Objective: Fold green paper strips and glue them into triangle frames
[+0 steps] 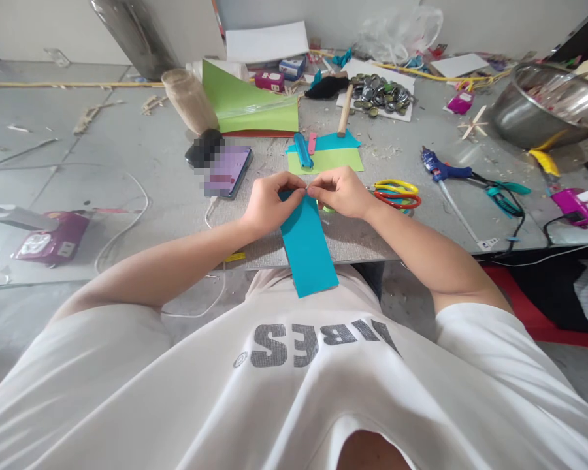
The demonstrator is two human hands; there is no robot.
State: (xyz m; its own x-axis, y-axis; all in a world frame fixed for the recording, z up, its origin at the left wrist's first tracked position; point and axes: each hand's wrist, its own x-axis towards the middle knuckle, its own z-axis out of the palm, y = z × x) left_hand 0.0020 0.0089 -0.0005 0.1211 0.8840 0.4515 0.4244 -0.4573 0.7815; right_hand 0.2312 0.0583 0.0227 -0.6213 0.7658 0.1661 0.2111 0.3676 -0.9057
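A strip of blue card [310,245] hangs over the table's near edge toward my shirt. At its far end my left hand [273,201] pinches it between thumb and fingers. Close beside it, almost fingertip to fingertip, my right hand [342,192] is pinched at the same end; what lies between its fingertips is too small to make out. Just right of that hand rest scissors [396,194] with yellow and red handles. Beyond the hands lie a green paper piece [340,160], a blue box cutter [302,151] and a small pink piece [312,143].
A phone [230,171] with a white cable lies to the left. A blue glue gun [443,168] and a metal bowl [543,108] are to the right. Farther back are green card [255,114], a wooden-handled tool [345,112] and a heap of bottle caps [382,94].
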